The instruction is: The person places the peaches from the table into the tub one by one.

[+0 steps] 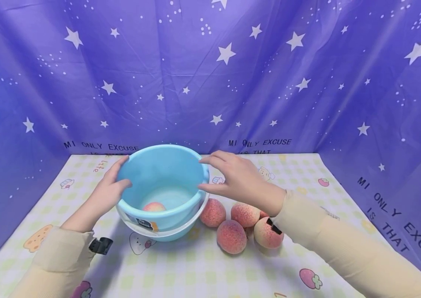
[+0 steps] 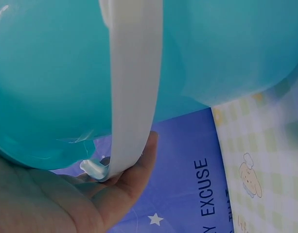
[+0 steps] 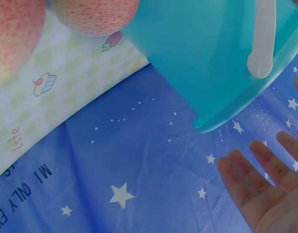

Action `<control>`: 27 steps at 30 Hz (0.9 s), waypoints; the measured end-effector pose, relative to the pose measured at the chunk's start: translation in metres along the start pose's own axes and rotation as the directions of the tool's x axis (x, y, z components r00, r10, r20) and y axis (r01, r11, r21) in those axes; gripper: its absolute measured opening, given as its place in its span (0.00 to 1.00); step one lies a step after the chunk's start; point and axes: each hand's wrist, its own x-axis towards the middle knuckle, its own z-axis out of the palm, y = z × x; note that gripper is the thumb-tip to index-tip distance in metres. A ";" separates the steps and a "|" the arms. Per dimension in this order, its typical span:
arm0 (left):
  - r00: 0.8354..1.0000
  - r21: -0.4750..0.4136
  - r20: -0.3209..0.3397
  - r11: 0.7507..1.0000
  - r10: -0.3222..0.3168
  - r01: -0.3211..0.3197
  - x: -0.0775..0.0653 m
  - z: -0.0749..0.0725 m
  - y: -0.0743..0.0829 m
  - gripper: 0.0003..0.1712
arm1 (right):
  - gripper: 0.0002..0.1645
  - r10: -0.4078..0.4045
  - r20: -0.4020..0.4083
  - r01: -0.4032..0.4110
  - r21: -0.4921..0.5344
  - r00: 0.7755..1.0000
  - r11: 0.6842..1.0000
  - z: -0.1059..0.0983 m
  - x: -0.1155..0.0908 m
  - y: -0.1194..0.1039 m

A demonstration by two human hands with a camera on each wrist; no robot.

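Note:
A light blue bucket (image 1: 173, 221) with a white handle (image 2: 134, 87) stands on the table, the handle lowered against its front. One peach (image 1: 154, 206) lies inside on the bottom. My left hand (image 1: 107, 194) holds the left rim, thumb over the inner side and fingers outside, by the handle's end. At the right rim is my right hand (image 1: 242, 178), fingers and thumb spread; in the right wrist view its fingers (image 3: 243, 177) stand apart from the rim. Several peaches (image 1: 231, 236) cluster on the table right of the bucket, below the right forearm.
A checked tablecloth (image 1: 180, 273) with printed cartoons covers the table. Behind and at both sides hangs a purple curtain (image 1: 195, 74) with white stars. Each wrist wears a dark strap, the left one (image 1: 100, 246) plainly visible.

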 end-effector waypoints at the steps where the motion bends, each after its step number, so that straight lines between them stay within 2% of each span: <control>1: 1.000 0.001 -0.001 1.000 0.001 -0.001 0.000 0.000 0.000 0.47 | 0.35 -0.001 -0.004 0.001 0.002 1.000 1.000 -0.001 -0.001 0.001; 12: 1.000 -0.006 -0.009 1.000 0.013 -0.013 0.000 0.000 -0.001 0.47 | 0.36 0.042 -0.020 -0.041 0.004 0.999 0.999 -0.013 -0.019 0.009; 27: 1.000 -0.017 -0.013 1.000 0.018 -0.018 -0.002 0.001 0.000 0.47 | 0.36 0.102 0.039 -0.101 -0.047 0.994 0.994 -0.018 -0.048 0.018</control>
